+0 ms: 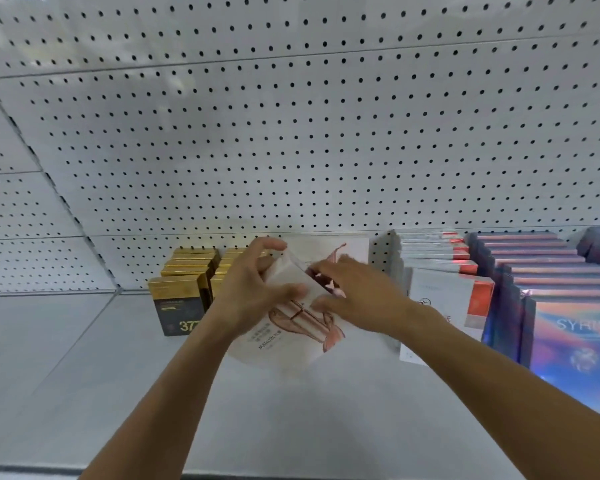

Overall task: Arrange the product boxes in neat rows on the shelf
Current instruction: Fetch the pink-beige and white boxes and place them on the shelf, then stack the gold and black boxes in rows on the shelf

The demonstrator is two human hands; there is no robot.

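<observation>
arms: two bare forearms, no sleeves showing anywhere in the shot
left hand: bare, no glove
right hand: bare too, same deal
wrists: plain, a bit blurry up close

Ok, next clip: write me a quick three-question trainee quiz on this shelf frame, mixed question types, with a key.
1. True or false: both hands hold the white box with the pink drawing.
2. Which boxes stand immediately left of that white box?
A. black and gold boxes
B. iridescent blue boxes
C. white boxes with a red stripe
3. Fill in: the wall behind the shelf is a white ____ panel.

Key
1. True: the left hand and right hand both grip it.
2. A: the black and gold boxes; the red-striped white boxes and iridescent blue boxes stand to its right.
3. Pegboard.
</observation>
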